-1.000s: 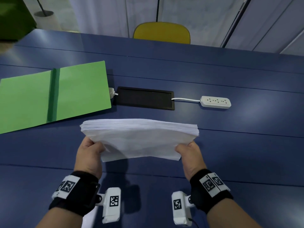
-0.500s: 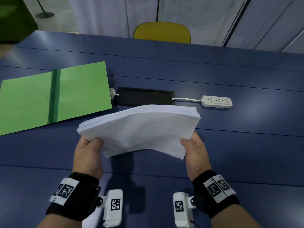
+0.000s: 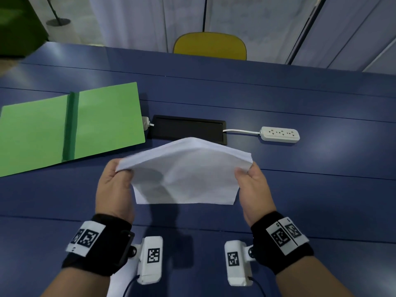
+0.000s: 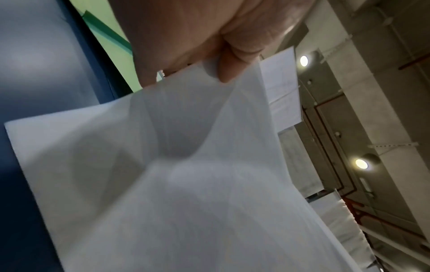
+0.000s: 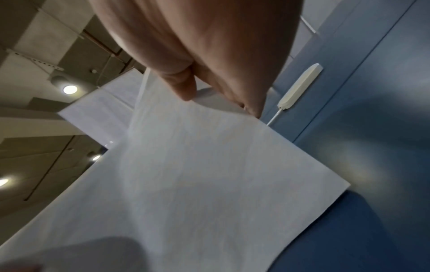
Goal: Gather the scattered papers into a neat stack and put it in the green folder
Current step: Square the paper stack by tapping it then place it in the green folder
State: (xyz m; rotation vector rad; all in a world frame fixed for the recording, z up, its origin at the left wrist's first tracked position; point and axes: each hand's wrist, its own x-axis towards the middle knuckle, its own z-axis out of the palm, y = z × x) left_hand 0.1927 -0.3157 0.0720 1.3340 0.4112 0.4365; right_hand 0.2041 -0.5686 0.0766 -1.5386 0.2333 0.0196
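Note:
A white stack of papers (image 3: 188,170) is held above the blue table (image 3: 300,189), arched upward in the middle. My left hand (image 3: 116,176) grips its left edge and my right hand (image 3: 250,179) grips its right edge. In the left wrist view the thumb presses on the paper stack (image 4: 186,174); in the right wrist view the thumb and fingers pinch the paper stack (image 5: 197,174). The green folder (image 3: 68,125) lies open and flat on the table at the left, beyond my left hand.
A black inset panel (image 3: 188,130) sits in the table just behind the papers. A white power strip (image 3: 279,134) with its cable lies to the right of it. A yellow chair (image 3: 210,46) stands at the far table edge.
The stack has gone from level to bowed upward, and my two hands have come closer together and turned their edges downward. The folder has not moved.

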